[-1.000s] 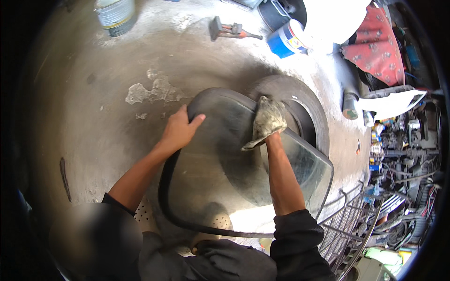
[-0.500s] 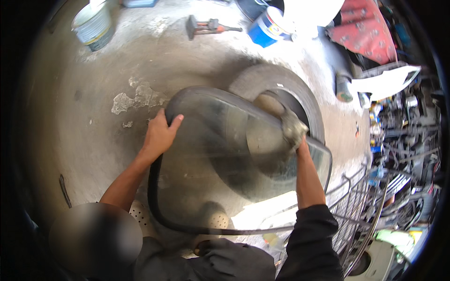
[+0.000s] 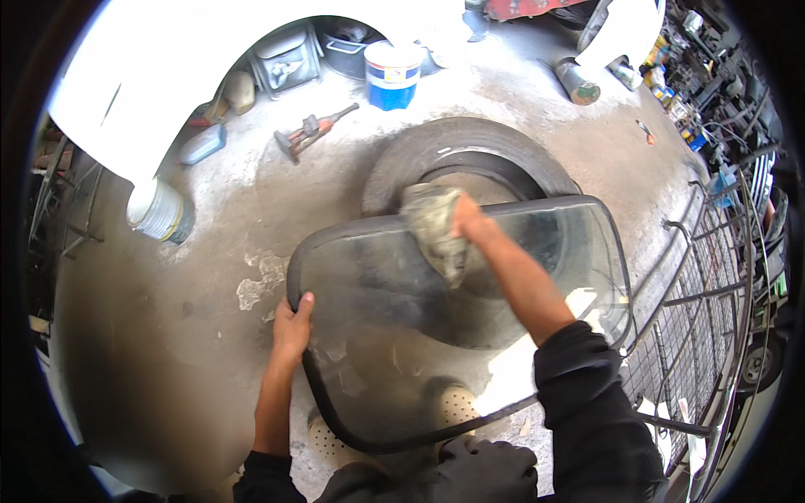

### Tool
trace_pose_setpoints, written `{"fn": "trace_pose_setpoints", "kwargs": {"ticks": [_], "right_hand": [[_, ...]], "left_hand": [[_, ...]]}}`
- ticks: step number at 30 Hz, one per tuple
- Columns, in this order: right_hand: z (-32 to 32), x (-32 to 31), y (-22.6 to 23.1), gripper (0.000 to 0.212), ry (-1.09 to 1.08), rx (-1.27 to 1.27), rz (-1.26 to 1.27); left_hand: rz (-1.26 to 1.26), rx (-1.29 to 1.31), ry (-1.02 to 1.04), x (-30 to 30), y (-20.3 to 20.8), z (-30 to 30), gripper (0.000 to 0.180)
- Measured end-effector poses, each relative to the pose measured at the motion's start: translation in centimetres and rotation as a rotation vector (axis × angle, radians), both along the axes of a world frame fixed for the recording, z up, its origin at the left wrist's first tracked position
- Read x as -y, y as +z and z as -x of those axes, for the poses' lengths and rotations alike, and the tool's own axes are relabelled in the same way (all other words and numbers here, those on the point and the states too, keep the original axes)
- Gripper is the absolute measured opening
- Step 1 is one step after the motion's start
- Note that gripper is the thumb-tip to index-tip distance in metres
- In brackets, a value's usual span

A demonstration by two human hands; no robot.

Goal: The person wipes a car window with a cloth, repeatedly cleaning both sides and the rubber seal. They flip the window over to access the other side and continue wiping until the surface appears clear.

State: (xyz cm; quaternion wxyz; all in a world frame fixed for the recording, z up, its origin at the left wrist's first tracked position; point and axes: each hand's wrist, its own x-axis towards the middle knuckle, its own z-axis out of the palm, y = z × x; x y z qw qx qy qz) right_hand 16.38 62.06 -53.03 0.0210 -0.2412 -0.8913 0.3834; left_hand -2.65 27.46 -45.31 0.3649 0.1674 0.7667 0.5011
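A car window pane (image 3: pixel 360 289) with a black rubber seal round its edge leans in front of me, its far part over a tyre (image 3: pixel 398 163) lying flat on the floor. My left hand (image 3: pixel 291 334) is closed on the seal at the pane's left edge, thumb on top. Bunched in my right hand (image 3: pixel 472 220) is a greyish cloth rag (image 3: pixel 432 222), pressed against the glass near the middle of the far edge. The rag is slightly blurred. Through the glass, my light perforated clogs (image 3: pixel 457 404) and part of the tyre show.
Beyond the tyre stand a blue-and-white bucket (image 3: pixel 392 80) and an orange-and-grey tool (image 3: pixel 312 134). A pale bucket (image 3: pixel 161 214) stands at left, under a white car body panel (image 3: pixel 201 50). To the right are a metal mesh rack (image 3: pixel 692 310) and heaped parts (image 3: pixel 729 101).
My right hand has moved the rag leftward along the pane's far edge, from near its right end to the middle. My left hand keeps its hold. The view has shifted too.
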Motion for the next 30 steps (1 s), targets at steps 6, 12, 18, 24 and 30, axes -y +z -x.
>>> {"fn": "trace_pose_setpoints", "kwargs": {"ticks": [6, 12, 18, 24, 30], "right_hand": [[0.5, 3.2, 3.4, 0.039, -0.186, 0.022, 0.132], [12.4, 15.9, 12.6, 0.04, -0.089, 0.51, -0.448], [14.4, 20.2, 13.6, 0.025, 0.397, 0.205, -0.778], [12.0, 14.9, 9.5, 0.02, 0.041, 0.263, -0.411], [-6.6, 0.7, 5.6, 0.024, -0.125, 0.425, -0.646]], "left_hand": [[-0.101, -0.026, 0.04, 2.1, 3.7, -2.8, 0.022], [-0.082, -0.006, 0.045, 2.1, 5.7, -3.4, 0.021], [-0.172, -0.043, 0.02, 2.2, 4.1, -3.3, 0.017], [-0.146, 0.088, -0.027, 2.1, 2.8, -2.6, 0.023], [-0.142, 0.09, -0.006, 2.5, 0.0, -2.9, 0.024]]}}
